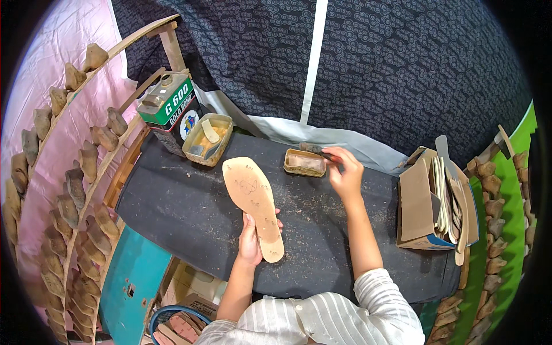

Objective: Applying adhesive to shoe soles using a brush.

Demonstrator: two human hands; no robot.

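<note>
- Insole (248,192), tan with dark marks, is over the near-middle part of the dark-covered tabletop (184,207), its narrower end toward the person.
- Left hand (249,241): its grip is closed on the insole's edge, thumb on the upper face.
- Right hand (347,172): its grip is narrow, pinching a dark slender tool (312,148) at the far rim of a small tub (305,171); whether tool and rim touch cannot be told.
- Cardboard box (413,207), holding flat pieces, stands at the right.
- Larger tub (223,151) sits beside a metal can (167,100), far left.
</note>
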